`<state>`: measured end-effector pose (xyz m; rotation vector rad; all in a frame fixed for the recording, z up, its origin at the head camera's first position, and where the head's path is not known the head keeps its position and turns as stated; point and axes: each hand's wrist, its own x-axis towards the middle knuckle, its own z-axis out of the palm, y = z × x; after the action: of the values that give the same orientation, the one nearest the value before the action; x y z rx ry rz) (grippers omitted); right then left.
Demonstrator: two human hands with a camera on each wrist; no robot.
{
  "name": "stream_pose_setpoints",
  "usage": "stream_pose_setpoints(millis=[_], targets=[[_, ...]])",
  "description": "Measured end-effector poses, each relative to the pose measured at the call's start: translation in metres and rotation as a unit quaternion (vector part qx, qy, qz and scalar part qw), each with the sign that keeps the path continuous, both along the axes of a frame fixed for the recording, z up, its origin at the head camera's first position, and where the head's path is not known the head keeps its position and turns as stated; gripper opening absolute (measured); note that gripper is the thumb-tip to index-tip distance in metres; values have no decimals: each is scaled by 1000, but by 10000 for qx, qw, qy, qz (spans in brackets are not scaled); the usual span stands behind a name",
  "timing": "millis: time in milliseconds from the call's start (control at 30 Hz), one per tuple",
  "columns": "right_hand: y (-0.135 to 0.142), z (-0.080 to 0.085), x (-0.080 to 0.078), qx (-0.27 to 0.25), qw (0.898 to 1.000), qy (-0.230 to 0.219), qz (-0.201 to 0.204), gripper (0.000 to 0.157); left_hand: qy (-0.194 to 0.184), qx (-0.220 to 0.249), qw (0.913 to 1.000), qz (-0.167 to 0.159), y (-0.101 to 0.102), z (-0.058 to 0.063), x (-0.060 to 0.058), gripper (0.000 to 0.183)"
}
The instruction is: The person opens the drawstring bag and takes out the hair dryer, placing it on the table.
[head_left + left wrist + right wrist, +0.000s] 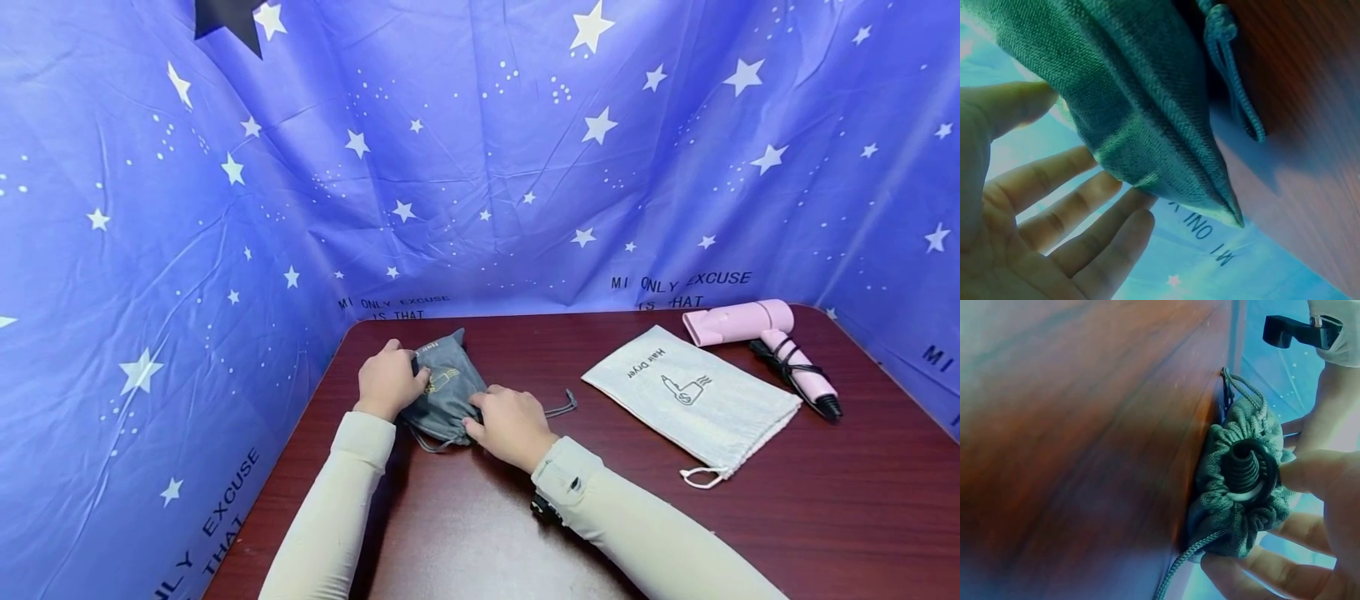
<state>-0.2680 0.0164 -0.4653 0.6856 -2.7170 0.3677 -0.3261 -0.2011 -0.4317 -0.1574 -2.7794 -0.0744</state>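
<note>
A stuffed grey drawstring bag lies on the dark wooden table. My left hand cups its far end, with the thumb on one side and the fingers against the cloth's fold. My right hand grips the bag's gathered mouth. A black ribbed cord end pokes out of the mouth between the thumb and the fingers. The bag's grey drawstring trails to the right on the table.
A flat white cloth bag printed "Hair Dryer" lies to the right. Beyond it lies a pink hair dryer with its black cord wound on the handle. Blue starry cloth walls the table at the back and both sides.
</note>
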Motion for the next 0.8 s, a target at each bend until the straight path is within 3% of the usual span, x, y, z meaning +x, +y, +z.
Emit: stream_pose_setpoints(millis=[800], targets=[[33,-5,31,-274,9973,666,110,33,386,-106,9989,-244,31,-7,26,38]])
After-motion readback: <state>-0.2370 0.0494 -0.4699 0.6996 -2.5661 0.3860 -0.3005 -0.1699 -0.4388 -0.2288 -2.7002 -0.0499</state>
